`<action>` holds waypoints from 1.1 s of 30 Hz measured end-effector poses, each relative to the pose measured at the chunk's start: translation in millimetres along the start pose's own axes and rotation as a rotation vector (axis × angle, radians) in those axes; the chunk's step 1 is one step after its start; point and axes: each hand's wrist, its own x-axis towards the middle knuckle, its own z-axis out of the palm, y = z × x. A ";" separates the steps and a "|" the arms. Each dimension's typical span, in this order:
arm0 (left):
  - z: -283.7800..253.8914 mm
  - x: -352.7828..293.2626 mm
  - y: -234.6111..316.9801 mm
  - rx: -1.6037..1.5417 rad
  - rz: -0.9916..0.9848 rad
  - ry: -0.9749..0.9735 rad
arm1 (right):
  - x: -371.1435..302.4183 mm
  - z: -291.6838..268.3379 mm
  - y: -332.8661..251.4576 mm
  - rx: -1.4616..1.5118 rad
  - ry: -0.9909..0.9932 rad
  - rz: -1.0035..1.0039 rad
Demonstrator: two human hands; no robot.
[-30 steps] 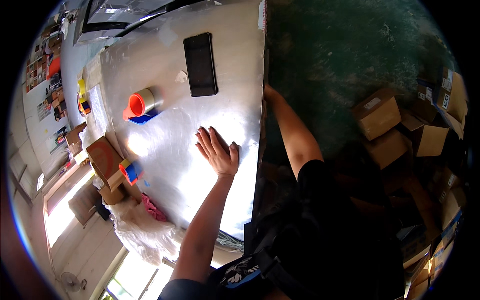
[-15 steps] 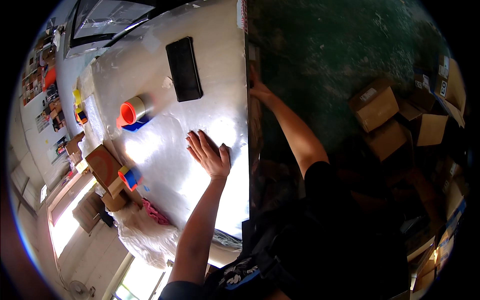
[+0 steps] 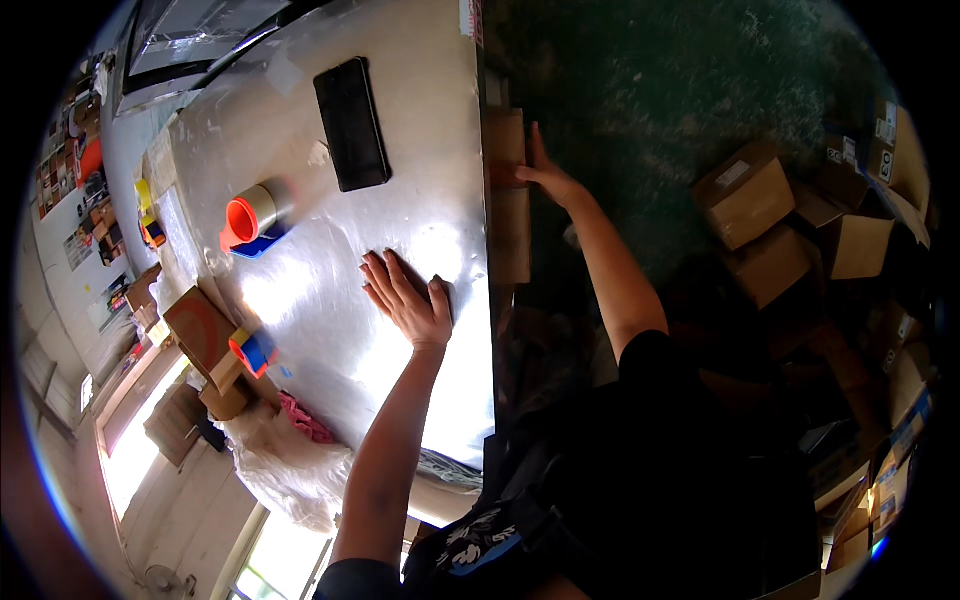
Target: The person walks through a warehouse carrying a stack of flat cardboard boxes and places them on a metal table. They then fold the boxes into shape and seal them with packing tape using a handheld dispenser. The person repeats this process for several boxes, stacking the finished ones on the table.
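My left hand [image 3: 408,305] lies flat on the shiny metallic-looking table top [image 3: 300,130], fingers stretched out and holding nothing. Beyond the table's right edge, lower than its top, my right hand [image 3: 555,180] grips the side of a brown cardboard box [image 3: 511,235]. One finger points away from me and another digit touches the cardboard; the rest of the grip is hidden. Part of the box is covered by the table edge. A black phone [image 3: 352,125] lies on the table, farther off than my left hand.
At the table's left stand a tape dispenser with a roll [image 3: 250,218] and a smaller tape roll [image 3: 252,352]. An open carton [image 3: 205,335], a pink cloth [image 3: 303,418] and clear plastic wrap [image 3: 285,470] lie near its left side. Several cardboard boxes [image 3: 745,195] are piled on the floor at right.
My right hand has come out from beside the table edge, moving right, and more of the cardboard box shows. My left hand stays flat on the table. The view has shifted slightly.
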 end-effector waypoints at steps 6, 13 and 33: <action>3.7 -0.1 -3.5 -0.015 -0.011 -0.014 | 6.8 -8.1 -3.7 0.116 -0.062 0.135; 5.0 -3.1 -3.9 -0.014 0.004 -0.002 | 1.5 -3.0 1.0 0.045 -0.018 -0.084; 6.2 -2.4 18.5 0.151 0.315 0.200 | -62.0 -30.7 -7.1 0.090 0.146 -0.088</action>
